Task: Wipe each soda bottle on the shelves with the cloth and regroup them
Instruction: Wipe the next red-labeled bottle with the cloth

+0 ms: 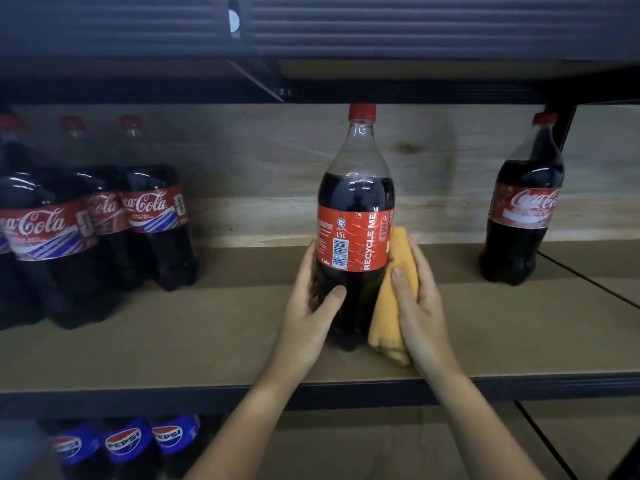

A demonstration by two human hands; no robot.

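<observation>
On the wooden shelf (207,341) an upright Coca-Cola bottle (355,220) stands between both hands: left hand (311,303) grips its lower body, right hand (420,299) presses a folded yellow cloth (394,299) against its side.

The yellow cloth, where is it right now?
Head view, centre: the yellow cloth is pressed by the right hand against the right side of the middle Coca-Cola bottle.

The single head view looks forward and slightly down from close in front of the rack, straight at the middle shelf (173,348) and its plywood back, with the underside of the upper shelf (381,29) along the top edge and the lower shelf's Pepsi bottles (124,443) at the bottom left.
</observation>
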